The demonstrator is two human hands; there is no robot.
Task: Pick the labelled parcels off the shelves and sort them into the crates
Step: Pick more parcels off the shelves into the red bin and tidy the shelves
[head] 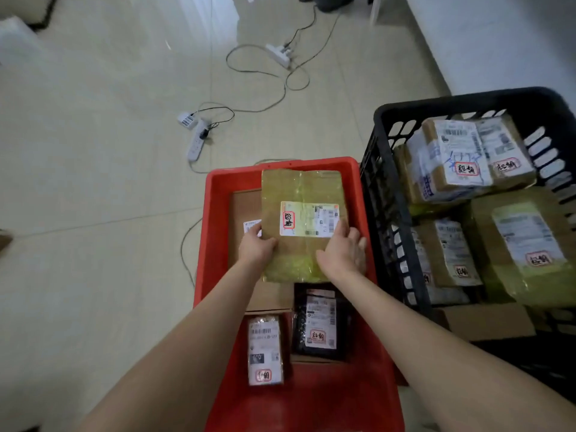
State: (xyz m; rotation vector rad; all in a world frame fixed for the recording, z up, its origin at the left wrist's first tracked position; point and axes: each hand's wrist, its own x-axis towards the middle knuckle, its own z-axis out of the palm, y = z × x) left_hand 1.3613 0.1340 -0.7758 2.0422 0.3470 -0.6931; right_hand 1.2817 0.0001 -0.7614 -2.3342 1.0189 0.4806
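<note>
A flat brown parcel (304,188) wrapped in yellowish tape, with a white label, lies over the far half of the red crate (218,188). My left hand (256,246) holds its left edge, thumb on top. My right hand (344,249) grips its right side, fingers spread over the label's corner. Beneath it lies a brown carton (244,207). Nearer me in the red crate sit a small labelled box (265,350) and a black bagged parcel (321,322).
A black slatted crate (389,126) at the right holds several labelled brown parcels (461,157). Two power strips (197,141) and trailing cables (258,70) lie on the tiled floor beyond the red crate. A white wall runs along the far right.
</note>
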